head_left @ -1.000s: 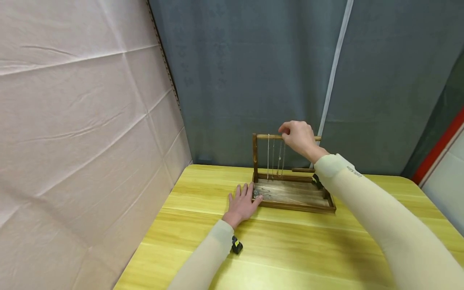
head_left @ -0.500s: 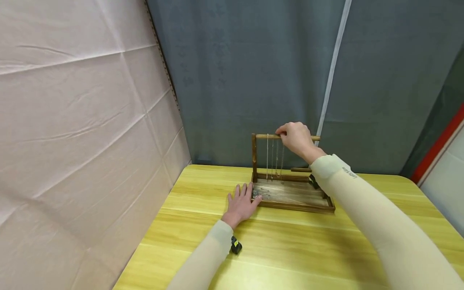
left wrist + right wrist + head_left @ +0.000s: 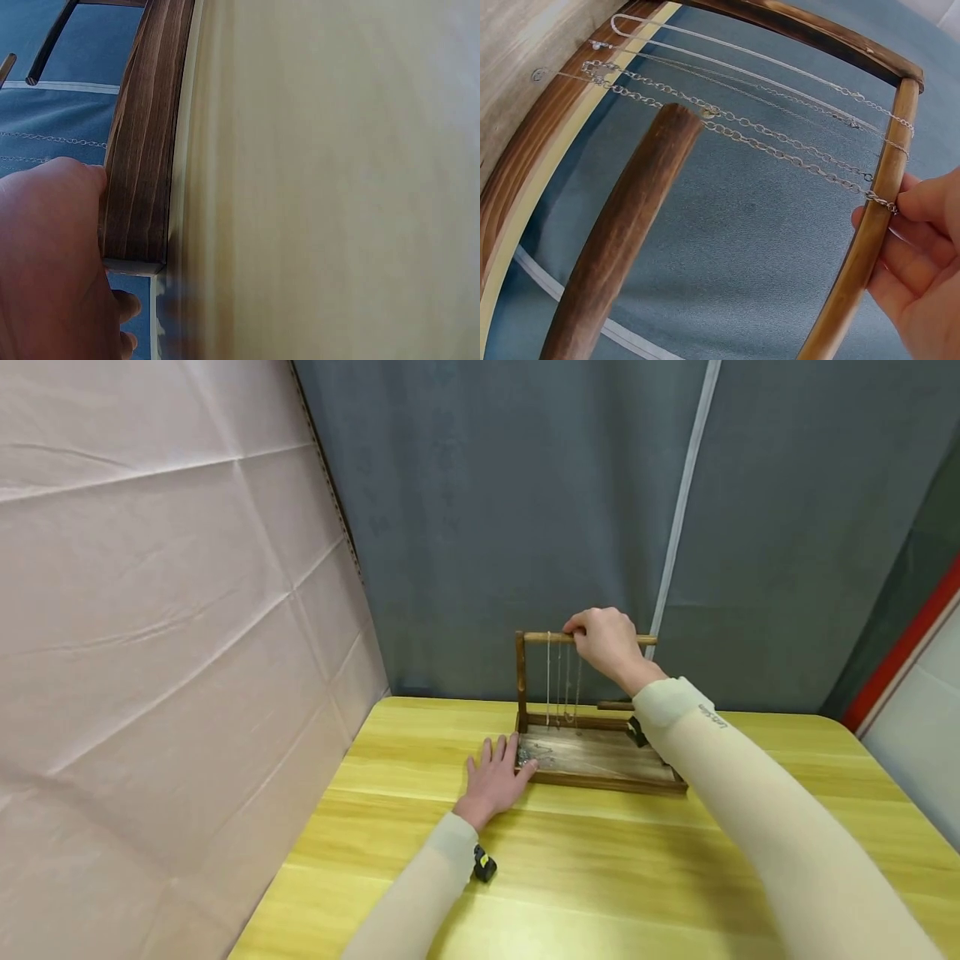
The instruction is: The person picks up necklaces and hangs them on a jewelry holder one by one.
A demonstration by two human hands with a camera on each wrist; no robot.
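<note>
At centre frame on the yellow wooden counter (image 3: pixel 600 877), our left hand (image 3: pixel 492 781) lies flat, steadying the dark wooden jewellery stand (image 3: pixel 600 770), while our right hand (image 3: pixel 607 642) pinches a silver chain necklace (image 3: pixel 795 154) on its top rail (image 3: pixel 870 217), likely seating it; next calls for a gentle release.

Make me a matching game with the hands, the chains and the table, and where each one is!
Things:
1. left hand
2. right hand
3. chains
4. table

Places or states:
A. hanging down from the top bar
B. yellow wood, under the wooden stand
C. flat on the table, against the stand's tray corner
D. fingers curled on the top bar

Pairs: 1-C, 2-D, 3-A, 4-B
</note>
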